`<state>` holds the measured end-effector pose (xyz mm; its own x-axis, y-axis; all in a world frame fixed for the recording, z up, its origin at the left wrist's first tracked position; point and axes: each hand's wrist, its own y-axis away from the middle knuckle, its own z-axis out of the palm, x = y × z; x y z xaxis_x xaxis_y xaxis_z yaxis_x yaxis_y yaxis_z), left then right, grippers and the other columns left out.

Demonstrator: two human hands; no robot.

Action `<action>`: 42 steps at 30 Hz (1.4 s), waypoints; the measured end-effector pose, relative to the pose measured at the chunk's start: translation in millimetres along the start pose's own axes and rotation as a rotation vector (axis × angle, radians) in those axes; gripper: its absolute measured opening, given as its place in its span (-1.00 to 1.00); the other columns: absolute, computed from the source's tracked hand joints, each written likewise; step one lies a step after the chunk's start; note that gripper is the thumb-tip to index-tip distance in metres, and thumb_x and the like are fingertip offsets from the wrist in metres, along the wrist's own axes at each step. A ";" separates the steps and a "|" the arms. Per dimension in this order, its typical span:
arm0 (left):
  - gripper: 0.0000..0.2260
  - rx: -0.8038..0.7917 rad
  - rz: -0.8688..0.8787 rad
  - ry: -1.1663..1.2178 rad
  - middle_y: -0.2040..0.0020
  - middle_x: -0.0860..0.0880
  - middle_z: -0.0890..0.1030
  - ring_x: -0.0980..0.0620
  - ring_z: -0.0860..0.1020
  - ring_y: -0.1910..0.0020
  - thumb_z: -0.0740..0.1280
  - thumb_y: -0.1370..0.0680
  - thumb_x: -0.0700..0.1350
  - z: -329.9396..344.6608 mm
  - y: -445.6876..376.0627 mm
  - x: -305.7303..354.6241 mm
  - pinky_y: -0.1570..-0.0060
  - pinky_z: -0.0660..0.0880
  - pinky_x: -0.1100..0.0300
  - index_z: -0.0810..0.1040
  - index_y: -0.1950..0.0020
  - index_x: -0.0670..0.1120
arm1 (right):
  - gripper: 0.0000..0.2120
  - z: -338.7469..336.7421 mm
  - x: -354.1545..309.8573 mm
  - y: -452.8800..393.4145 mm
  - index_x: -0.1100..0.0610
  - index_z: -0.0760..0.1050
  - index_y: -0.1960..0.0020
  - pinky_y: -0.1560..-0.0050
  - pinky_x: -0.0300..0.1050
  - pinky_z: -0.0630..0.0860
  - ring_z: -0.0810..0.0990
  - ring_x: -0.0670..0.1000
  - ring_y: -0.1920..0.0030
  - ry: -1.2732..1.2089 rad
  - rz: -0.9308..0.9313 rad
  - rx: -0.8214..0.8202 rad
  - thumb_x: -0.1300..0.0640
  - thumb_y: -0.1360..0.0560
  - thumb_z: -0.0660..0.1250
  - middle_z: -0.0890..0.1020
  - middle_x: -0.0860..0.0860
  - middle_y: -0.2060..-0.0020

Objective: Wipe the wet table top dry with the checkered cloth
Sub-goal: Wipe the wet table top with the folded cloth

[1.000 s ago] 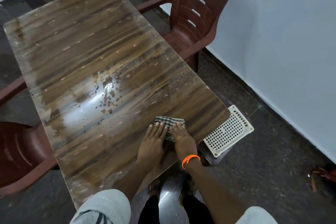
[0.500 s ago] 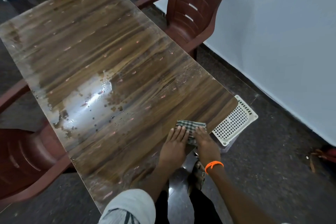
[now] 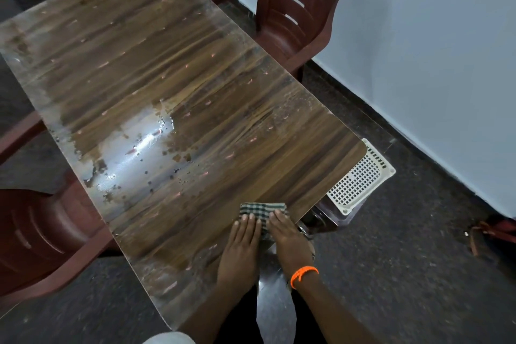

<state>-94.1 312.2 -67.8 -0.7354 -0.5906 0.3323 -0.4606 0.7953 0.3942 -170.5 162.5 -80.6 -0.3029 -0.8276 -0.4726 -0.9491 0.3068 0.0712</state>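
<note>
At the far left I see a reddish-brown plastic chair (image 3: 36, 234) pushed up against the long side of the table top (image 3: 195, 92), a wood-grain surface that runs diagonally from the upper left down toward me. Left of the table's middle, a shiny puddle of water (image 3: 131, 156) reflects the light, with small droplets scattered just to its right.

Moving right along the near edge, my left hand (image 3: 240, 246) lies flat, fingers straight and close together, its fingertips pressing on the near part of the checkered cloth (image 3: 262, 211). The cloth is folded into a small pad and sits on the table close to the near right corner, by the edge. My right hand (image 3: 287, 237) lies just beside the left, also flat with straight fingers pressing on the cloth; an orange wristband (image 3: 304, 275) circles that wrist.

Right of the table corner, a white perforated plastic tray (image 3: 363, 179) rests low, partly tucked under the table. Above it, a second reddish-brown chair (image 3: 296, 8) stands against the pale wall (image 3: 432, 50).
</note>
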 end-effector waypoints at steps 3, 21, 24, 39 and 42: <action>-0.27 -0.029 0.027 -0.019 -0.60 -0.25 0.15 -0.19 0.16 -0.59 0.25 -0.48 0.07 1.9 -2.5 18.3 -0.51 0.10 -0.12 0.24 -0.58 -0.26 | -0.59 -8.7 13.8 12.1 0.20 0.56 -0.22 -0.39 -0.11 0.23 0.46 0.05 -0.31 0.002 0.017 0.061 0.27 -0.43 0.14 0.55 0.07 -0.25; -0.26 0.080 -0.123 0.006 -0.56 -0.32 0.22 -0.27 0.22 -0.56 0.35 -0.45 0.05 11.7 49.6 -25.4 -0.46 0.15 -0.15 0.32 -0.51 -0.35 | -0.57 30.8 -50.4 6.2 0.25 0.56 -0.21 -0.39 -0.06 0.22 0.45 0.09 -0.32 -0.045 -0.106 -0.001 0.30 -0.42 0.11 0.55 0.12 -0.25; -0.24 0.004 -0.129 0.024 -0.59 -0.30 0.16 -0.25 0.10 -0.60 0.40 -0.46 0.01 27.1 65.4 -5.3 -0.50 0.10 -0.14 0.25 -0.55 -0.32 | -0.57 23.9 -41.0 34.7 0.19 0.54 -0.26 -0.41 -0.10 0.22 0.37 0.00 -0.38 -0.057 -0.081 0.008 0.33 -0.44 0.13 0.51 0.05 -0.30; -0.31 0.139 -0.164 -0.004 -0.53 -0.27 0.29 -0.24 0.36 -0.50 0.18 -0.49 0.12 -2.8 59.4 -55.3 -0.46 0.15 -0.12 0.41 -0.47 -0.33 | -0.57 37.0 -81.7 -14.0 0.22 0.57 -0.20 -0.42 -0.14 0.19 0.44 0.08 -0.33 -0.127 -0.095 -0.022 0.27 -0.42 0.09 0.55 0.10 -0.25; -0.28 0.171 -0.219 0.036 -0.50 -0.33 0.34 -0.28 0.35 -0.49 0.15 -0.44 0.11 12.7 96.3 -45.2 -0.41 0.20 -0.13 0.41 -0.45 -0.35 | -0.60 49.2 -87.8 8.4 0.21 0.57 -0.20 -0.45 -0.14 0.13 0.44 0.07 -0.33 -0.138 -0.177 -0.100 0.26 -0.46 0.11 0.56 0.10 -0.25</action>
<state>-111.6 417.2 -55.8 -0.5926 -0.7528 0.2866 -0.6858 0.6582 0.3106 -147.7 260.8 -81.8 -0.1226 -0.7904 -0.6002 -0.9923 0.1085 0.0599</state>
